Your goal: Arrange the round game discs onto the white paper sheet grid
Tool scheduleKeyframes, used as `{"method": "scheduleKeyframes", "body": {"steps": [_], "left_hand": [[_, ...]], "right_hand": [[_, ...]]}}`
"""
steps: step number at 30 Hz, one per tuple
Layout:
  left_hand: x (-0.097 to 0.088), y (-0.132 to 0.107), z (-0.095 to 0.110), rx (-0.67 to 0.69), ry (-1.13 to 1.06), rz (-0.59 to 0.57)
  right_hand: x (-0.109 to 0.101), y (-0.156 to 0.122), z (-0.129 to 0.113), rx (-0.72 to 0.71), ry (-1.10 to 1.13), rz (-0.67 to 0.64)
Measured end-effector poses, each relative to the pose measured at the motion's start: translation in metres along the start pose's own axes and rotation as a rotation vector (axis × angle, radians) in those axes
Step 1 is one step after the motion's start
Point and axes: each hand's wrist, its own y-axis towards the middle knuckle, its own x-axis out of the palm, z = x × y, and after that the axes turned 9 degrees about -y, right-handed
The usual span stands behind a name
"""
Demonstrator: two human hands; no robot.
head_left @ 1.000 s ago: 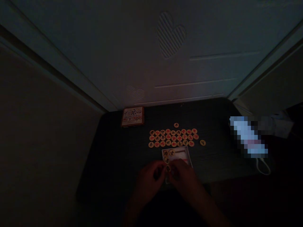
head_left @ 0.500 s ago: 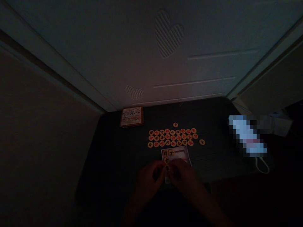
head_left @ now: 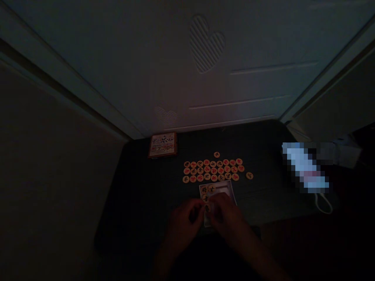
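Over a shallow white box (head_left: 231,190), my left hand (head_left: 186,218) and my right hand (head_left: 227,214) meet fingertip to fingertip. Both are closed in a pinch on one round xiangqi piece (head_left: 207,208) with a dark character. Just beyond the fingers, another xiangqi piece (head_left: 205,198) shows in the box. Two more, a dark-marked piece (head_left: 204,189) and its neighbour (head_left: 211,189), lie at the box's far left corner. Past the box, three rows of xiangqi pieces (head_left: 213,170) with red or dark characters lie flat on the dark table. The dim light hides finer detail.
A single piece (head_left: 216,155) lies beyond the rows and another (head_left: 249,176) to their right. A decorated box lid (head_left: 163,144) sits at the back left of the table (head_left: 140,187). At right is a bright blurred-out object (head_left: 306,168) with a cord loop (head_left: 324,203). A pale door (head_left: 164,70) stands behind.
Both hands keep their pinch on the piece, with hardly any movement. The whole view has shifted very slightly.
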Motion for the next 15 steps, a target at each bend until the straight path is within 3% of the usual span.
{"method": "scheduleKeyframes", "body": {"steps": [8, 15], "left_hand": [[-0.0002, 0.0005, 0.0005, -0.002, -0.004, -0.003], [-0.0017, 0.0012, 0.0023, -0.008, -0.003, -0.029]], "right_hand": [[-0.0012, 0.0032, 0.0018, -0.058, 0.042, -0.068], [-0.0064, -0.0018, 0.001, -0.071, 0.061, -0.037]]}}
